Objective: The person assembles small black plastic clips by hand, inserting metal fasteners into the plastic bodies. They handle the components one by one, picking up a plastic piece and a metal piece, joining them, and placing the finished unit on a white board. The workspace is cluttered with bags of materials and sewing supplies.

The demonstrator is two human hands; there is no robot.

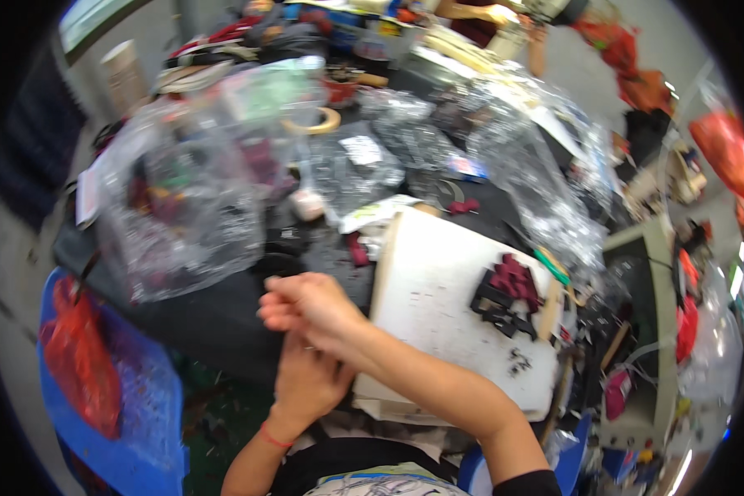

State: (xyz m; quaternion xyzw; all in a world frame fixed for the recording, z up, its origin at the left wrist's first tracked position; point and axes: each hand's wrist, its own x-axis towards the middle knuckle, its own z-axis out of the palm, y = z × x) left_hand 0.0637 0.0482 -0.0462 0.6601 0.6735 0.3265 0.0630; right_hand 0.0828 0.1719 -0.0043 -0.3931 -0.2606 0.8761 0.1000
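My right hand [312, 307] reaches across from the right and lies over the fingers of my left hand [312, 380]. The right fingers look curled together, slightly blurred; whatever they may hold cannot be made out. On the left wrist is a thin red string, and that hand's fingers are mostly hidden under the right one. Both hands are at the dark table's front edge, just left of a white board [438, 306]. On the board's right side sit a stack of small maroon pieces [514, 278], black pieces [500, 307] and dark crumbs [518, 362].
Clear plastic bags [182, 223] crowd the table's left and back, around a tape roll [316, 121]. Green-handled scissors [551, 264] lie by the board. A blue chair [153, 397] with a red bag [83, 364] stands left. Another person's hand [499, 14] shows at the back.
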